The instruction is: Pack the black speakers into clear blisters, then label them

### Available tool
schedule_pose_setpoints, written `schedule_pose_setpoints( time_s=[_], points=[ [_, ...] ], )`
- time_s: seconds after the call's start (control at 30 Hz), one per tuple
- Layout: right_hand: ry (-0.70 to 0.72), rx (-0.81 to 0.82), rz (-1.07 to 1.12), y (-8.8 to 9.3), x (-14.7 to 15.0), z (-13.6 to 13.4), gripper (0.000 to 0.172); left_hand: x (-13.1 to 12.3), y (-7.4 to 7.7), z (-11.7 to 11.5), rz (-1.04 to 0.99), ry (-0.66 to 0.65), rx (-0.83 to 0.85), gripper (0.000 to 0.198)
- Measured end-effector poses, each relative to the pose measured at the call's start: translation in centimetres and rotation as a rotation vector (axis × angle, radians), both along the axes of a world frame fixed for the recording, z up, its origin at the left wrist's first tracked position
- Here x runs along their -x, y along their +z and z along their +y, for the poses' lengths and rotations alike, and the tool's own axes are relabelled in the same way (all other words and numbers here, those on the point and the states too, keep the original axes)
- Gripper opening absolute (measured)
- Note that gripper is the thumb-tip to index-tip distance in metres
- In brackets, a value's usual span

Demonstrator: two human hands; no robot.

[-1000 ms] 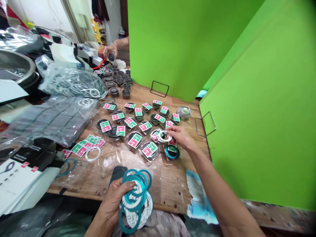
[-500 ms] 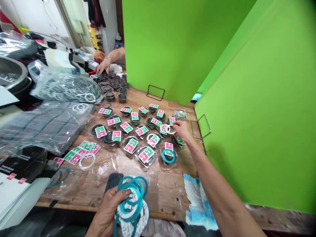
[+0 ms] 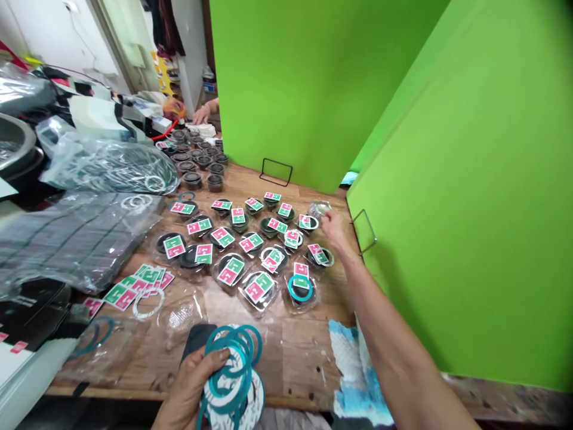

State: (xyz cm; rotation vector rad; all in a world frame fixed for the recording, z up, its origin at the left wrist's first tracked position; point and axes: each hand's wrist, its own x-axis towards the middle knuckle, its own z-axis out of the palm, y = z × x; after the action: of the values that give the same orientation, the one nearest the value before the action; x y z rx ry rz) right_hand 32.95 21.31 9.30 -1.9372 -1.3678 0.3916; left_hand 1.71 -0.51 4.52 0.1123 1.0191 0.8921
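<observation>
My left hand [image 3: 192,382] is closed around a bunch of teal and white flat rings [image 3: 230,370], above the front edge of the table. At the right of the table, my right hand [image 3: 335,227] has its fingertips pinched together beside a clear plastic container [image 3: 319,207]; whether anything is between them is hidden. Close by, a white ring [image 3: 314,222] lies on a lidded dark container with a pink-and-green card. Several such containers [image 3: 230,270] stand in rows in clear packs, each topped with a card. A teal ring [image 3: 299,289] rests on the front right one.
Loose pink-and-green cards [image 3: 134,286] and a white ring lie at left, beside a plastic-wrapped stack [image 3: 80,233]. Green panels [image 3: 470,209] stand behind and at right, with wire stands [image 3: 276,172]. Another person's hand [image 3: 206,112] is at the back. Blue-stained paper [image 3: 353,376] lies at front right.
My right hand has let go of a white ring, now on a container at the right, and moved slightly back. The other person's hand has drawn away from the small dark cups.
</observation>
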Motion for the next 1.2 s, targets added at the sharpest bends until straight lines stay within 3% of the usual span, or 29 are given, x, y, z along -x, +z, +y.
schedule_pose_setpoints(
  time_s=[0.1, 0.17, 0.23, 0.3, 0.33, 0.4, 0.57, 0.7, 0.87, 1.03, 1.13, 1.2],
  points=[
    [-0.005, -0.042, -0.065, 1.0, 1.8, -4.4, 0.017, 0.0, -0.1, 0.0, -0.002, -0.006, -0.022, 0.022],
    [0.085, -0.053, -0.043, 1.2, 4.2, -8.2, 0.02, -0.2, -0.1, 0.1, -0.001, -0.03, -0.067, 0.02],
    [0.325, -0.037, 0.065, 1.0, 7.2, -12.1, 0.021, -0.3, 0.0, 0.1, -0.003, -0.049, -0.112, 0.019],
    [0.667, 0.154, 0.214, 0.3, 10.2, -15.6, 0.02, -0.4, 0.3, 0.1, 0.008, -0.059, -0.134, 0.02],
    [0.775, 0.253, 0.285, -0.2, 11.4, -16.9, 0.02, -0.5, 0.4, 0.1, 0.022, -0.064, -0.134, 0.021],
    [0.846, 0.407, 0.422, -1.2, 13.1, -18.4, 0.023, -0.5, 0.7, -0.2, 0.062, -0.081, -0.134, 0.023],
    [0.739, 0.48, 0.626, -1.4, 13.7, -18.1, 0.029, -0.6, 1.5, -0.7, 0.088, -0.097, -0.189, 0.023],
    [0.695, 0.33, 0.522, -0.5, 12.5, -16.8, 0.027, -0.4, 1.4, -0.8, 0.009, -0.072, -0.181, 0.019],
    [0.446, 0.154, 0.385, -1.3, 10.9, -13.5, 0.027, 0.2, 0.6, -0.9, -0.017, -0.026, -0.123, 0.018],
    [0.527, 0.096, 0.136, -2.3, 11.6, -11.3, 0.017, 0.3, 0.7, -0.8, -0.011, -0.026, -0.105, 0.018],
    [0.503, 0.019, 0.002, -1.7, 12.4, -12.6, 0.023, 0.3, 0.9, -0.7, -0.008, -0.034, -0.116, 0.019],
    [0.594, 0.026, -0.045, -1.2, 12.9, -14.3, 0.024, 0.2, 0.9, -0.6, 0.005, -0.05, -0.129, 0.02]
  ],
)
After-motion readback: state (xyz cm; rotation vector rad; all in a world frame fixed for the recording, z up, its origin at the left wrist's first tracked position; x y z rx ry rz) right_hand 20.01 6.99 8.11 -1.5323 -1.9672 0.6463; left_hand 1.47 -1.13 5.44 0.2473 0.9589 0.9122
